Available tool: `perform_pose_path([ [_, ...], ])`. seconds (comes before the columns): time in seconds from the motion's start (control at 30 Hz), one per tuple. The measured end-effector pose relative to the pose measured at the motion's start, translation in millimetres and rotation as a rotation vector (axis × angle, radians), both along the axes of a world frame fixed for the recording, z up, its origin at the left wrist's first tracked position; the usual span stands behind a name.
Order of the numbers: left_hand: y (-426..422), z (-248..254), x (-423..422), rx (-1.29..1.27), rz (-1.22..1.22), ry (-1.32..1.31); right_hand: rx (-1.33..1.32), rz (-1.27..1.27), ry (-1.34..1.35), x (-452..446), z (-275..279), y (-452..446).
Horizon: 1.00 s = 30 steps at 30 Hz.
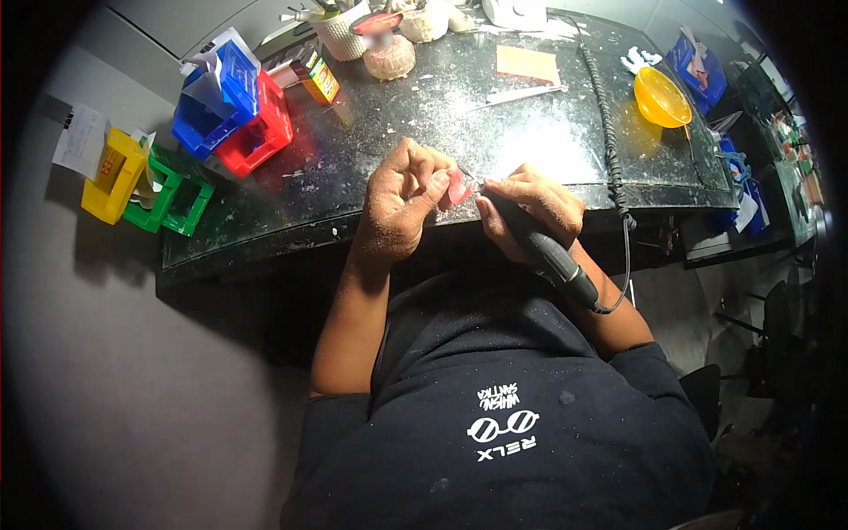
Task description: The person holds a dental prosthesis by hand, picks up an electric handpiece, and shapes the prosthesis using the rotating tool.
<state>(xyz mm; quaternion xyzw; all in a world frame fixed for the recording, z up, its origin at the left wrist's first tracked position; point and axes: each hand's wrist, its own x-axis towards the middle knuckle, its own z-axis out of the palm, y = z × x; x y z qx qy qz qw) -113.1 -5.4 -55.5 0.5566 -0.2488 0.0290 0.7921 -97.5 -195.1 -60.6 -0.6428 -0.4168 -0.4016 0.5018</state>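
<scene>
My left hand (399, 199) pinches a small pink piece (457, 188), which looks like denture acrylic, between thumb and fingers. Pale dust coats the skin of that hand. In my right hand (541, 205) is a black rotary handpiece (539, 238), gripped like a pen with its thin tip toward the pink piece. Whether the tip touches the piece I cannot tell. From the handpiece's rear end a black cord (628, 256) runs up to a coiled section on the bench. Both hands are close together at the front edge of the dusty black bench (371, 132).
Blue (199, 124) and red bins (265, 132) stand at the left, with yellow (113, 181) and green bins (181, 205) beside the bench. A yellow bowl (662, 97) sits at the right. Plaster models (389, 60) and a small box (315, 78) are at the back.
</scene>
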Motion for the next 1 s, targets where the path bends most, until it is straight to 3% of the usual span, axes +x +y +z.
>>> perform_pose_path([
  [1.0, 0.2, -4.3, 0.3, 0.028, 0.084, -0.028, 0.011, -0.065, 0.092, -1.8, 1.2, 0.2],
])
